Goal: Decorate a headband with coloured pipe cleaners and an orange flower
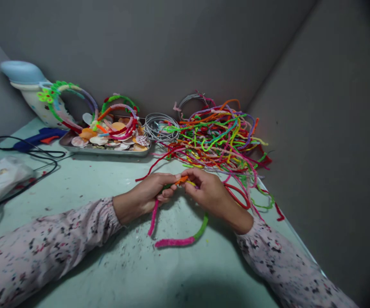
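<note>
My left hand [153, 191] and my right hand [209, 191] meet over the table, both closed on a ring-shaped band wrapped in pipe cleaner [177, 243]. Pink and green lengths of it hang below my hands, with a gap between the two pink ends. Between my fingertips an orange pipe cleaner [182, 180] is pinched, and a bit of yellow shows beside it. My fingers hide part of the band. Just beyond my hands lies a tangled heap of coloured pipe cleaners [217, 137].
A metal tray [108, 151] of seashells stands at the back, with finished-looking colourful hoops [76, 92] on it. Beside it lies a coil of wire [161, 128]. A light-blue-topped container [24, 81], a glue gun [37, 139] with black cable and a plastic bag [10, 177] are at left.
</note>
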Demonstrator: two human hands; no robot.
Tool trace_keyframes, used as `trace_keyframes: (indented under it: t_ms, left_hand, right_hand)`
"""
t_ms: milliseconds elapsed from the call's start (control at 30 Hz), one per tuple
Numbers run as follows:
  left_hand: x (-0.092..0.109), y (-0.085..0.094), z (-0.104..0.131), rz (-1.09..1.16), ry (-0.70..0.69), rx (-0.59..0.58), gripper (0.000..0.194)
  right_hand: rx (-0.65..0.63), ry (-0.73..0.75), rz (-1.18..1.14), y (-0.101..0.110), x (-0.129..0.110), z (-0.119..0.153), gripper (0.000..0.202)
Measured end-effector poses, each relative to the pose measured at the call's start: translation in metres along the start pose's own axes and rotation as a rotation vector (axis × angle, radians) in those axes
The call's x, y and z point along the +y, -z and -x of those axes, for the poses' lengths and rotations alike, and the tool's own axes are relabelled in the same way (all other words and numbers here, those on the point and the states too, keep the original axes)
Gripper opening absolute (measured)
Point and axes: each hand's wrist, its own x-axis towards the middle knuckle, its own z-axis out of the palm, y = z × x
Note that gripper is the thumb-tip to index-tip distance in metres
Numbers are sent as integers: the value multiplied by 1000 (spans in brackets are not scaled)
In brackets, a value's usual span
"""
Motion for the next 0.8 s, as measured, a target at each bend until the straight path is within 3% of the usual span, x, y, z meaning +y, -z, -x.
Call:
trace_keyframes:
  t_ms: [133,367,800]
  left_hand:
    - [0,0,1,7,2,-3,15]
    - [0,-1,2,15,10,3,15]
    - [-1,-1,2,11,6,5,15]
  right_hand:
    - [23,25,62,1,0,-1,27]
    - [-29,32,-26,3,0,-2,24]
    - [28,106,135,0,1,-1,25]
